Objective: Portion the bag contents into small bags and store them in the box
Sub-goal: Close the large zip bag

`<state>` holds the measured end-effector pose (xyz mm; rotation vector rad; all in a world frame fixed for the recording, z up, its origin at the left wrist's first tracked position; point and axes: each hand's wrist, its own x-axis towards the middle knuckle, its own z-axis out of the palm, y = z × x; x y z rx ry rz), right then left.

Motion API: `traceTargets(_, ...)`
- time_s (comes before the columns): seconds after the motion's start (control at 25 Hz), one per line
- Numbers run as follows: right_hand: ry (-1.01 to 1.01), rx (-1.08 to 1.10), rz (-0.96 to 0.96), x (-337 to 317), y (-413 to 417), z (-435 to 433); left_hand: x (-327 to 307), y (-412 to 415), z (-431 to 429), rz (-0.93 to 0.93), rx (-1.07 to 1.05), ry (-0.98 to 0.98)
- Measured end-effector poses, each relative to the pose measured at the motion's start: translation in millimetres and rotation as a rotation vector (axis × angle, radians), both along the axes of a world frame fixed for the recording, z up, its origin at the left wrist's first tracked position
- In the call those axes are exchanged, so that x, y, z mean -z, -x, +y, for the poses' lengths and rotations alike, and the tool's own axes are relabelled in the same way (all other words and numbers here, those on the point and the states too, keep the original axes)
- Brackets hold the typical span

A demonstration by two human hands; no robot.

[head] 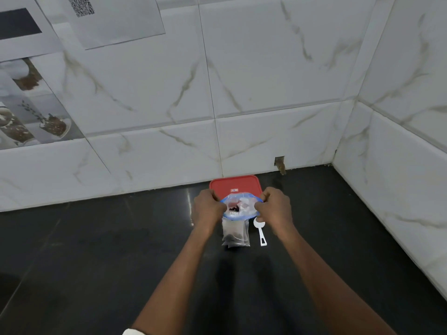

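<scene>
While left hand [207, 207] and right hand [275, 207] fingers [261, 209] pinch the bag [239, 206]: box [235, 183] behind, spoon [260, 232] nearby.

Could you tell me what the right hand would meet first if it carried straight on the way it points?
Probably the red box lid: the right hand, which grips the zip bag by its rim, points forward and leftward towards it. Depth is unclear, so it might pass above.
</scene>
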<state>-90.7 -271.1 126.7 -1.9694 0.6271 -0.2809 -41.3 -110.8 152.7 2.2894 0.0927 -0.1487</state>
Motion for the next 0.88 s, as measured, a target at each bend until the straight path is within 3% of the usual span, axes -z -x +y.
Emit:
traceTargets(0.16, 0.490, -0.014, 0.143, -2, 4, 14, 6, 13, -7, -0.210, -0.008, -0.346)
traceTargets(0.28, 0.555, 0.007, 0.164, 1, 4, 22, 15, 18, -12, -0.209, 0.018, -0.449)
traceTargets(0.36, 0.323, -0.023, 0.128, 8, 1, 14, 18, 9, -6, -0.101, 0.037, -0.254)
traceTargets(0.48, -0.391, -0.104, 0.041, 1, 5, -7, 11, -2, 15, 0.164, 0.074, 0.326)
traceTargets(0.52, -0.520, -0.139, 0.019, -4, 9, -12, 7, -1, 23, 0.254, 0.093, 0.477)
traceTargets(0.6, -0.609, -0.171, -0.022, -11, 13, -16, 2, -2, 31, 0.315, 0.114, 0.611)
traceTargets(0.8, -0.593, -0.278, 0.001, -21, 13, -5, 3, 2, 22, 0.291, 0.075, 0.573)
traceTargets(0.88, -0.492, -0.298, 0.009, -19, 10, 5, 7, 6, 15, 0.265, 0.062, 0.563)
